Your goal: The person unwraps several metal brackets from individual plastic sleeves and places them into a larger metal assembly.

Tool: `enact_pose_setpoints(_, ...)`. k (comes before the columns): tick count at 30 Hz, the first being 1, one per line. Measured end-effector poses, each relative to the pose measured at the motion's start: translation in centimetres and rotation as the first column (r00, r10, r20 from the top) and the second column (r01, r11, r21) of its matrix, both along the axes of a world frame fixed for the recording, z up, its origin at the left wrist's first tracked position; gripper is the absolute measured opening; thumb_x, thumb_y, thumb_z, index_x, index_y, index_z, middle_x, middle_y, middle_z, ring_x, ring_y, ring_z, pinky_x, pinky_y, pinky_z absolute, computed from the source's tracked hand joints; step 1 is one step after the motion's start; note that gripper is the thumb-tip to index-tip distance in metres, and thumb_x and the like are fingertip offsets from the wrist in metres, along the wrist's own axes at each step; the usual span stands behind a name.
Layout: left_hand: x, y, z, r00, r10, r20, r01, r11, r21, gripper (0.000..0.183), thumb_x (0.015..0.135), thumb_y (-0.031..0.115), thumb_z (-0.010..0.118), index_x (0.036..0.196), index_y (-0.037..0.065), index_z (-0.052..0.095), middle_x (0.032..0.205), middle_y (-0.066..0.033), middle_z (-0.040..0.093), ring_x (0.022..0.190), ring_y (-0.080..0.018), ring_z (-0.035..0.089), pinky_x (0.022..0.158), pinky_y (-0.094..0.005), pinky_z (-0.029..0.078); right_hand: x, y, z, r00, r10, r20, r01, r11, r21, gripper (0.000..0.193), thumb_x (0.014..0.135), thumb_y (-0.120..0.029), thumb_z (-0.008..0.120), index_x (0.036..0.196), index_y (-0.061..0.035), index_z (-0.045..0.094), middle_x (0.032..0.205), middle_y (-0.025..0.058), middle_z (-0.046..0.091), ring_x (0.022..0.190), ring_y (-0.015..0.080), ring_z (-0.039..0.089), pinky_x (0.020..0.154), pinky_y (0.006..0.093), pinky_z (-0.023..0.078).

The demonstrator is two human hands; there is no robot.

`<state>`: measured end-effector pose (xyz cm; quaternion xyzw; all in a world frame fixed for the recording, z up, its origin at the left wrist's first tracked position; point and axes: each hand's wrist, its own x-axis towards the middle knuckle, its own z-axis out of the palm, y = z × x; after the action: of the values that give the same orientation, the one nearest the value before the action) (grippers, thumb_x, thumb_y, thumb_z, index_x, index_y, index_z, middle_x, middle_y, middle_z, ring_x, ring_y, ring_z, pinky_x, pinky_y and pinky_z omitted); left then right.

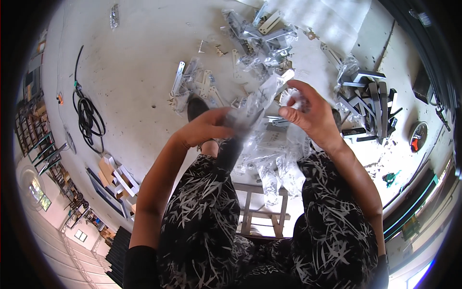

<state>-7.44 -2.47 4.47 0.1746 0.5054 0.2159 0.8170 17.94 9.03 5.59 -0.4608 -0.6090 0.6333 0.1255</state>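
Clear, crinkled plastic bag (263,97) was up btwn both hands, above the floor.
Lower end lay by left hand's (208,128) blurred fingers, grip can't tell; top end just beside right hand's (314,113) wide-spread thumb & forefinger. Bag looked long, narrow, see-thru, w/ faint grey print.

Clothing of the seated wearer: a black fabric top with short sleeves, its left sleeve (140,264) at the lower left of the frame and its right sleeve (381,270) at the lower right, with small pale lettering (273,268) at the bottom centre. Black cloth trousers (195,216), printed throughout with slender whitish-grey bamboo-like leaves, fill the lower middle. The left hand (204,129), right hand (315,115) and both forearms (161,188) are bare; a dark, rounded-toe shoe (194,105) appears near the centre.
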Motion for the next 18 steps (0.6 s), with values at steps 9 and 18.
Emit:
enact_pose_setpoints(9,3.2,-1.2,-5.0,0.984,-0.175,0.035,0.174,0.985,0.016,0.061,0.080,0.016,0.066,0.130,0.000,0.035,0.115,-0.0157,0.060,0.103,-0.0215,0.059,0.092,-0.0319,0.043,0.3,-0.1,-1.6,0.991,0.076,-0.111,-0.085,0.993,-0.080,0.018,0.077,-0.003,0.069,0.092,-0.0008,0.060,0.077,-0.0040,0.054,0.067,0.0025,0.043,0.059,0.0178,0.037)
enact_pose_setpoints(18,6.6,3.1,-1.1,0.788,0.092,-0.609,0.474,0.541,0.694,0.053,0.078,0.019,0.071,0.122,0.002,0.047,0.115,-0.0129,0.055,0.105,-0.0226,0.056,0.087,-0.0356,0.044,-0.4,-1.6,-2.7,1.000,0.018,-0.014,-0.020,0.992,-0.124,0.016,0.081,-0.014,0.068,0.080,0.0002,0.062,0.068,0.0019,0.057,0.063,0.0057,0.047,0.057,0.0232,0.040)
